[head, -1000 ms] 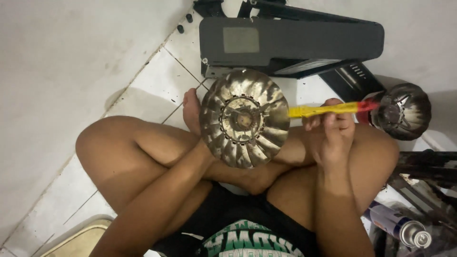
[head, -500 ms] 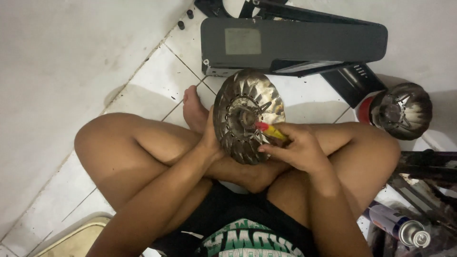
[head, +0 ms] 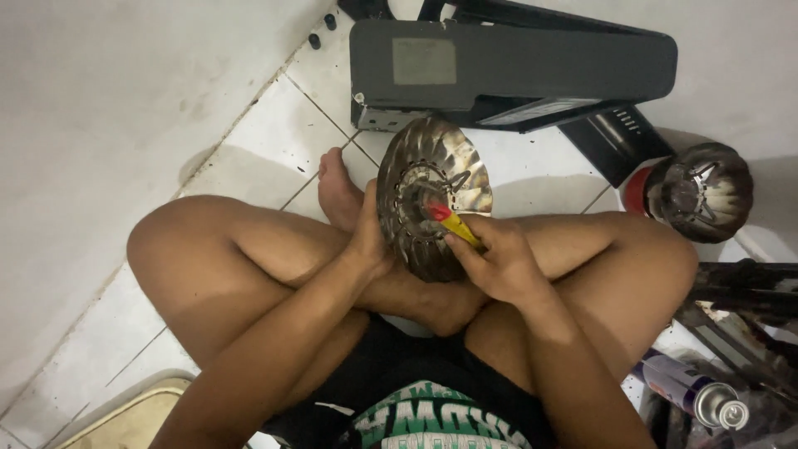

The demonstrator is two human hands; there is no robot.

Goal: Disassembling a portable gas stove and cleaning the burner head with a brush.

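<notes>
I sit cross-legged on a white tiled floor. My left hand (head: 370, 241) grips the left edge of a round, fluted metal disc (head: 432, 195), a burner-like part with a wire piece at its centre, held tilted above my legs. My right hand (head: 499, 266) holds a yellow-handled tool with a red tip (head: 453, 223), whose tip touches the disc's centre.
A dark grey flat appliance body (head: 507, 71) lies on the floor ahead. A second fluted metal burner head (head: 698, 191) stands at the right. Spray cans (head: 690, 391) and dark metal parts lie at the lower right. A beige tray corner (head: 133, 420) shows at lower left.
My right hand has brought the yellow tool in from the right to the disc's centre. The disc has turned from face-on to tilted, its face toward the right.
</notes>
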